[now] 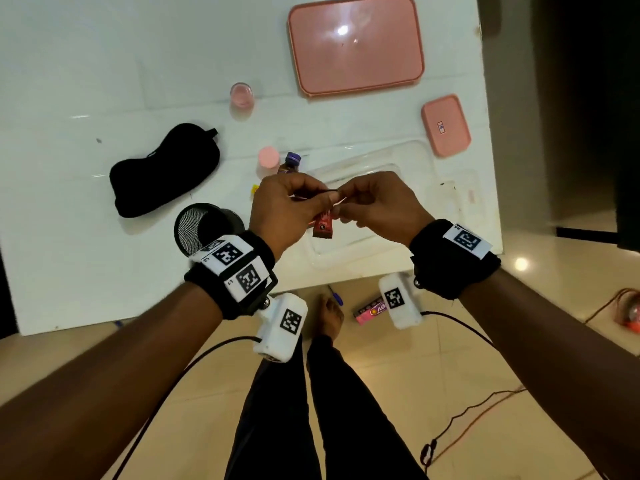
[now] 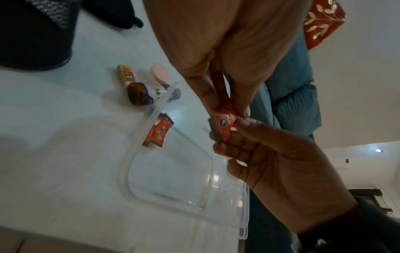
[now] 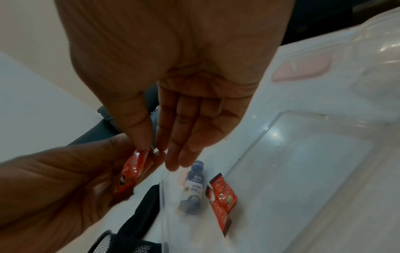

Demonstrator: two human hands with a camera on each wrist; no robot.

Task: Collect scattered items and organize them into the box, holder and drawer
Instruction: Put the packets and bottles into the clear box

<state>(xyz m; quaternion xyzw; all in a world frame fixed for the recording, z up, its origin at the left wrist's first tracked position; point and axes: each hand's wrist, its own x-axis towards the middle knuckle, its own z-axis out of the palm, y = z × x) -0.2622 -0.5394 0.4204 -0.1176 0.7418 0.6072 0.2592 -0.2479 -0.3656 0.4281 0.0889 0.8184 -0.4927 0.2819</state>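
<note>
Both hands meet above the clear box (image 1: 408,168): the left hand (image 1: 280,209) pinches a red sachet (image 1: 322,227), the right hand (image 1: 377,206) pinches its top edge.

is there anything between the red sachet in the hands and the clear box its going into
Nothing visible blocks it. Both the left hand and the right hand hold the red sachet right above the open clear box, whose pink lid lies apart. Another red sachet lies in one corner, leaving bare floor.
</note>
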